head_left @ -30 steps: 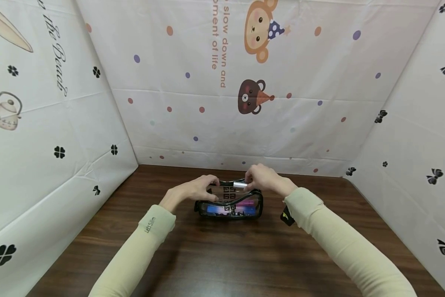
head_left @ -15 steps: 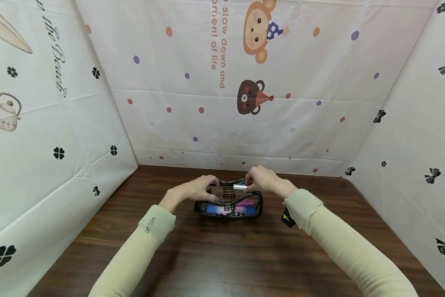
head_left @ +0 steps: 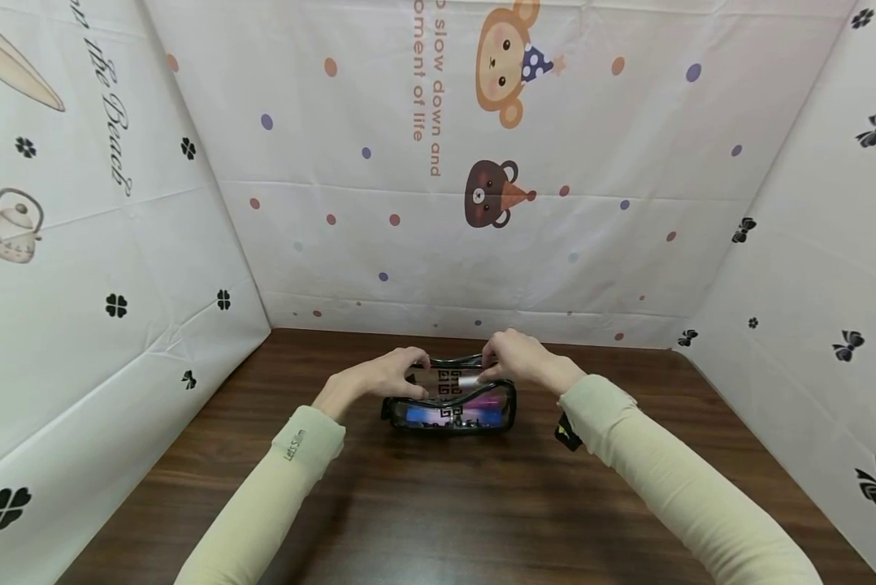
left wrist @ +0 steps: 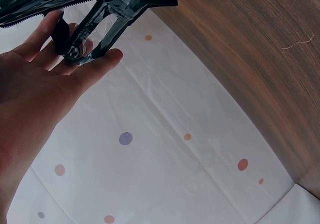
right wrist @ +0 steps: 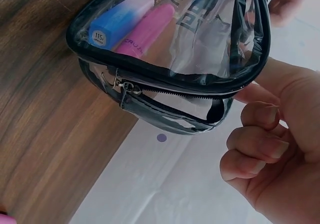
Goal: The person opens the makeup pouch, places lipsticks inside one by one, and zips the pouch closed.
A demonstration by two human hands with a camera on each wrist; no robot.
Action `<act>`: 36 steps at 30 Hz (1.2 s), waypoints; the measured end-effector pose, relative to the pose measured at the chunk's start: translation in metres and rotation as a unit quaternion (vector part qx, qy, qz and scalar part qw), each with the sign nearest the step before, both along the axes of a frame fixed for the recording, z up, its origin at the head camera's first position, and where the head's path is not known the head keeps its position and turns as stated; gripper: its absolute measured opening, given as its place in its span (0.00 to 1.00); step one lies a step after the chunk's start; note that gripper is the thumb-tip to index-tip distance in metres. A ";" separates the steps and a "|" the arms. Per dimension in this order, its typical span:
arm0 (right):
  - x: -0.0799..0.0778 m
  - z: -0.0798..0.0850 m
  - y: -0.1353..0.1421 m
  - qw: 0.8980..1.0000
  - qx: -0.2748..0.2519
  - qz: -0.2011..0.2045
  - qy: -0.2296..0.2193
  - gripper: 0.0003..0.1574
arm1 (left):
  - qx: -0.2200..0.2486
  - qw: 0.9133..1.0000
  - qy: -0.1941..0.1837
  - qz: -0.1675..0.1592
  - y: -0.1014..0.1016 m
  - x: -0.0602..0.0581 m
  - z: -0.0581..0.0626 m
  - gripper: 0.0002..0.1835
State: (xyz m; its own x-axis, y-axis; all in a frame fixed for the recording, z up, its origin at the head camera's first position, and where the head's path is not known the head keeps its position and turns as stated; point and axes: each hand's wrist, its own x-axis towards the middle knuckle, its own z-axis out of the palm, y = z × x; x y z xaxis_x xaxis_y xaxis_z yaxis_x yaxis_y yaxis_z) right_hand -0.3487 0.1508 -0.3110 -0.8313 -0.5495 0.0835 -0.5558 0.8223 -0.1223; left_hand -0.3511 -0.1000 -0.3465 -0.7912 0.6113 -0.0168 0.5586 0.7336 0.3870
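Observation:
A clear zip pouch (head_left: 401, 426) with black trim stands on the table, its top unzipped. My left hand (head_left: 379, 375) grips its left end, thumb at the near rim and fingers at the far rim. In the left wrist view, fingers (left wrist: 42, 33) go round the black edge. My right hand (head_left: 522, 357) pinches a silver tube (head_left: 469, 381) low in the pouch's mouth. Inside the pouch lie a blue-to-lilac tube (right wrist: 117, 26) marked 115 and a pink tube (right wrist: 147, 31). The zip pull (right wrist: 127, 86) hangs at the pouch's right end. Right fingertips are partly hidden behind the trim.
A small black-and-yellow object (head_left: 566, 432) lies beside the right cuff, partly covered by it. A pink object (right wrist: 6, 219) shows at the right wrist view's corner. White printed cloth (head_left: 379, 244) walls the brown wooden table (head_left: 438, 504) at the back and both sides.
The silver tube has gone down and tilted a little at the pouch's mouth, held by my right hand. My left hand and the pouch have hardly moved.

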 end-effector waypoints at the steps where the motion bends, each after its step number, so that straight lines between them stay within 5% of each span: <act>1: 0.000 0.000 0.001 1.000 -0.004 -0.001 -0.001 0.12 | 0.000 1.000 -0.001 -0.001 0.000 0.000 0.000 0.28; 8: -0.002 -0.001 0.018 0.998 -0.064 -0.005 0.016 0.14 | 0.002 1.000 -0.002 -0.002 0.000 0.000 0.000 0.28; 17: -0.012 -0.019 0.066 0.992 -0.063 -0.102 0.040 0.14 | 0.006 1.000 -0.004 0.000 0.000 0.001 -0.001 0.28; 27: -0.012 -0.039 0.122 0.984 -0.007 -0.175 -0.034 0.14 | 0.000 1.000 -0.004 0.002 0.000 0.000 0.000 0.29; 36: -0.007 -0.052 0.150 0.965 0.039 -0.233 -0.116 0.13 | 0.006 1.000 -0.010 -0.005 -0.001 0.001 0.001 0.29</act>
